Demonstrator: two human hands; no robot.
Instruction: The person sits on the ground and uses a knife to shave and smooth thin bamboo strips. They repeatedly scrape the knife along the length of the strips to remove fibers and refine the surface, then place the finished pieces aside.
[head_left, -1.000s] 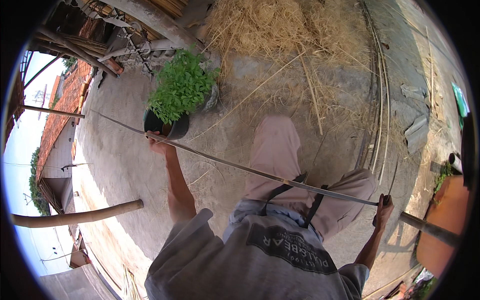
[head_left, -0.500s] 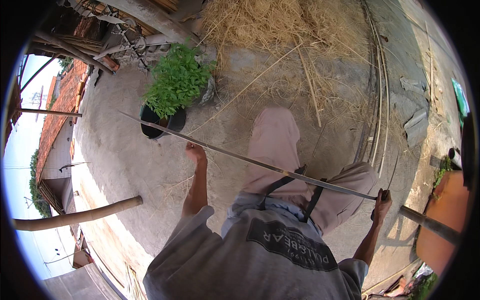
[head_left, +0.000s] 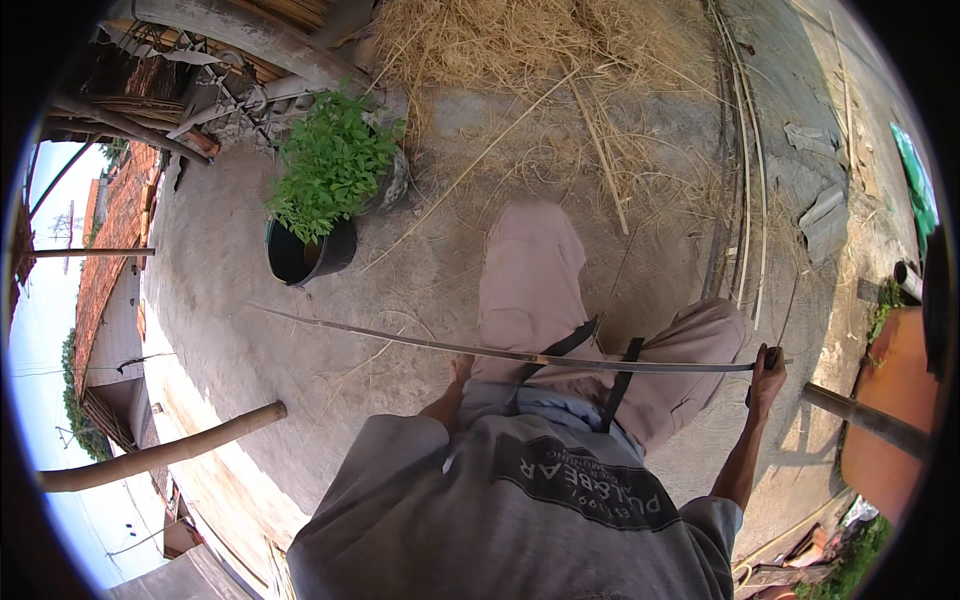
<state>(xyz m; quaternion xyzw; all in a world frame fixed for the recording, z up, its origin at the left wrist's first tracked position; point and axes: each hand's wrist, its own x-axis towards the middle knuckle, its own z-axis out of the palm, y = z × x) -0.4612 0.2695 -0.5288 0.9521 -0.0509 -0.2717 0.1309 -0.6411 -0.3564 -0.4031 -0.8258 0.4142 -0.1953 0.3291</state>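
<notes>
A long, thin, springy strip (head_left: 600, 363), apparently split bamboo, lies across in front of me over my thighs. Its far left end tapers out above the concrete. My right hand (head_left: 766, 372) is closed round the strip's right end, beside my right knee. Something dark shows at that hand too, too small to name. My left hand (head_left: 461, 368) is close under the strip, by my left hip. Its fingers are hidden, so I cannot tell whether it touches the strip. Two black straps (head_left: 622, 385) cross my pale pink trousers.
A leafy green plant (head_left: 335, 160) stands by a black pot (head_left: 308, 258) at the far left. Straw-like shavings (head_left: 550, 45) are heaped ahead. Long strips (head_left: 745, 180) lie on the right. Poles stick in from the left (head_left: 170, 450) and right (head_left: 860, 420).
My left hand has drawn back from beside the strip's left part toward my hip. The strip's left part has come down and nearer; my right hand still holds its right end.
</notes>
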